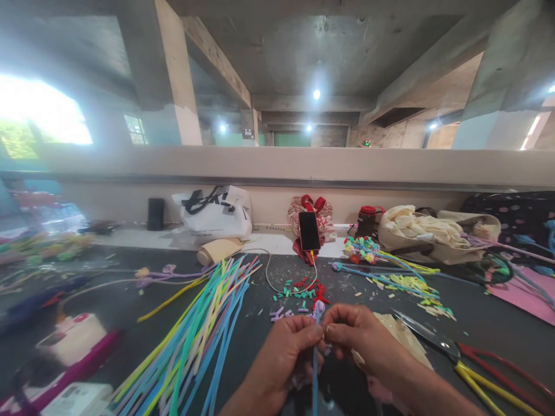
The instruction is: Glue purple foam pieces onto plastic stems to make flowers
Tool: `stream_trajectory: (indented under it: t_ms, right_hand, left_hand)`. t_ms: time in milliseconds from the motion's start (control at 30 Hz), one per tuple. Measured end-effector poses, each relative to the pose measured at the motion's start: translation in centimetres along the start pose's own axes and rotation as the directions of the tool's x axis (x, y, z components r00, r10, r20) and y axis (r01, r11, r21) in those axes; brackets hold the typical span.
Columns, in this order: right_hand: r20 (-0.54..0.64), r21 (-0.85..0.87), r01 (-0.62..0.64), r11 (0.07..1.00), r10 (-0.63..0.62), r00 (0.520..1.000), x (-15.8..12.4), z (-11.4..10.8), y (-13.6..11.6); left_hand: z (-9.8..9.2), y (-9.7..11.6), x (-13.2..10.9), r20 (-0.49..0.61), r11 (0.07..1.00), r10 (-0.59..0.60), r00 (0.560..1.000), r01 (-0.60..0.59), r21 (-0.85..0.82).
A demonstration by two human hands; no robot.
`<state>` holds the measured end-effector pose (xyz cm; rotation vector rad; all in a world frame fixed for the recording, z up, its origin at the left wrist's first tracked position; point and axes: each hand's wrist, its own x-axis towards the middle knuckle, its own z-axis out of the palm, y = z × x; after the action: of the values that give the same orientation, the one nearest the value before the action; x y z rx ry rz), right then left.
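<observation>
My left hand [284, 349] and my right hand [358, 338] meet at the near middle of the dark table [498, 323]. Both pinch one thin blue strand [315, 381] that runs down from my fingertips toward me. A small purple flower-like tip [319, 307] sticks up just above my fingers. Left of my hands lies a fanned bundle of coloured strands [203, 329] in blue, green, yellow and pink. Small red, green and purple cut bits [303, 292] are scattered just beyond my hands.
Scissors [437, 341] with red and yellow handles lie to the right. A phone [309, 230] on a cable leans against a red bag at the back. A white bag [217, 212], a red-lidded jar [366, 221], a cloth-filled bag [429, 231] and finished coloured pieces [368, 249] line the back wall.
</observation>
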<state>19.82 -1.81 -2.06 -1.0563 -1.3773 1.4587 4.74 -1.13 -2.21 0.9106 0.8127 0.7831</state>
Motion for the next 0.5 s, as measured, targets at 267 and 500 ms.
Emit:
stream_trajectory:
  t_ms: [267,500]
  right_hand:
    - [0.091,0.194,-0.102,0.976,0.086,0.992,0.12,-0.47,0.62]
    - [-0.116,0.006,0.056,0.998,-0.055,0.992,0.34,-0.19,0.82]
  left_hand:
    - [0.27,-0.01,0.09,-0.031,0.999,-0.007,0.999,0.008,0.044]
    - [0.74,0.64,-0.48,-0.015,0.997,0.013,1.000,-0.014,-0.079]
